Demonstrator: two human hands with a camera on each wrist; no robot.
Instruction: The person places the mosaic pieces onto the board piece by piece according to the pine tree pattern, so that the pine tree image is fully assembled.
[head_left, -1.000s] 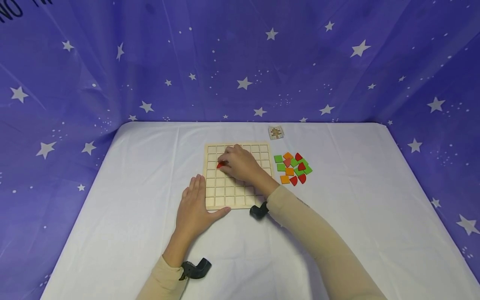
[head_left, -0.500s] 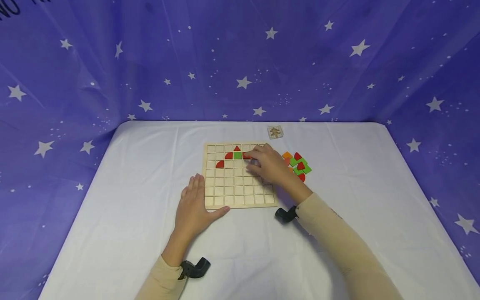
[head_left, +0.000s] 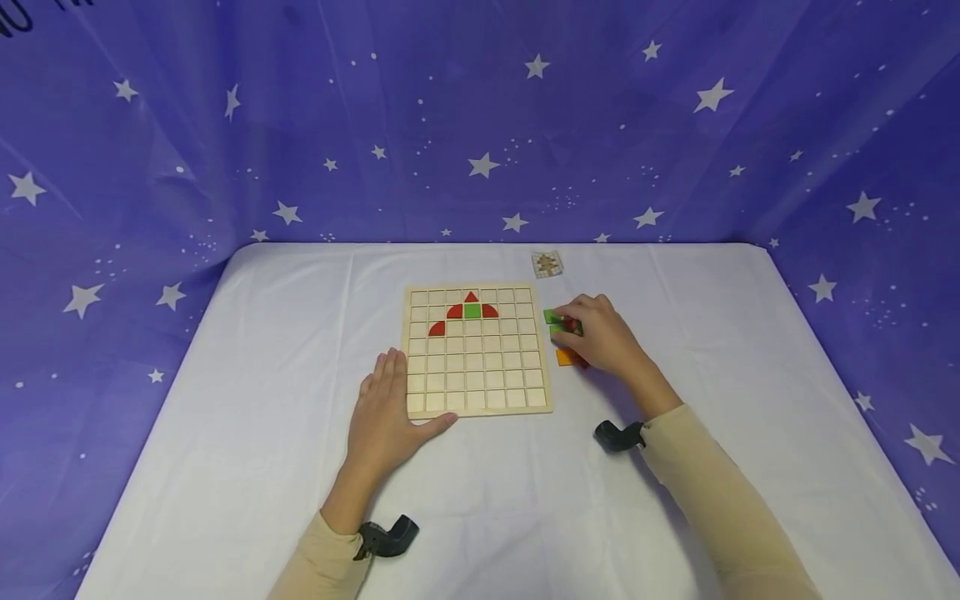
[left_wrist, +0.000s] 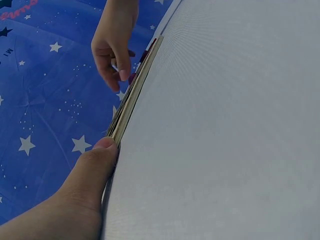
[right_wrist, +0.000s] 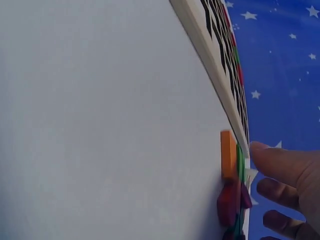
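Note:
A wooden grid board (head_left: 476, 367) lies on the table. My left hand (head_left: 382, 418) rests along its left side, straight fingers against the edge and thumb at the front edge. Set in the board's upper cells are a red triangle (head_left: 470, 297), a green square (head_left: 472, 311) and three red quarter-circle tiles (head_left: 437, 329). Right of the board, my right hand (head_left: 606, 340) hovers over the loose tiles, thumb and fingers apart, hiding most of them. Green tiles (head_left: 551, 317) and an orange square tile (head_left: 567, 357) peek out under it. In the right wrist view nothing shows between thumb and fingers.
A small card with a brown tree-like pattern (head_left: 547, 264) lies behind the board. White cloth covers the table (head_left: 495, 500). A purple curtain with stars (head_left: 420, 108) stands behind and at both sides. Black devices (head_left: 390, 536) are strapped to both wrists.
My right hand has placed red quarter-circle tiles in the board, let go, and moved right to the loose tiles. The left hand has stayed at the board's edge.

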